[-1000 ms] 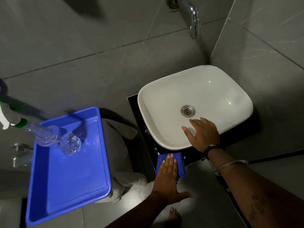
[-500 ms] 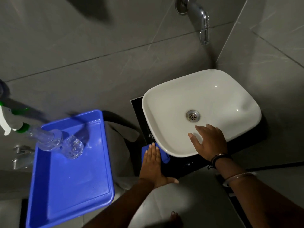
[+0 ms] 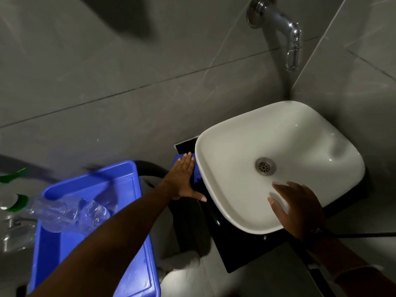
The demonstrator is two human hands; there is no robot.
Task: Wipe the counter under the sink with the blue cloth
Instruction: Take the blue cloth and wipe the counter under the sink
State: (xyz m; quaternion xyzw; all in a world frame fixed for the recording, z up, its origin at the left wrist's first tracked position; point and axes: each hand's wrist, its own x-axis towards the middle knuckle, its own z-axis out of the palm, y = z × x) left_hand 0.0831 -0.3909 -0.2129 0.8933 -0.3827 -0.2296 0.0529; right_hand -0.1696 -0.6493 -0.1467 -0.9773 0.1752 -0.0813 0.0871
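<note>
Soft folded blue cloth [image 3: 196,168] on glossy black counter [image 3: 240,249]: light, limp, likely bunches; best pressed flat w/ palm. Left hand [image 3: 182,179] open, flat on cloth. Right hand [image 3: 297,209] open, spread, resting inside white ceramic sink [image 3: 235,159], holding nothing.

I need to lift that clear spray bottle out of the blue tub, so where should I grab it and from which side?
Grip the spray bottle around its clear body, coming down from above. It lies tilted on its side, its base in the blue tub and its green-collared neck over the left rim, so the body is the widest, most exposed part. It looks thin and crushable; hold lightly.
</note>
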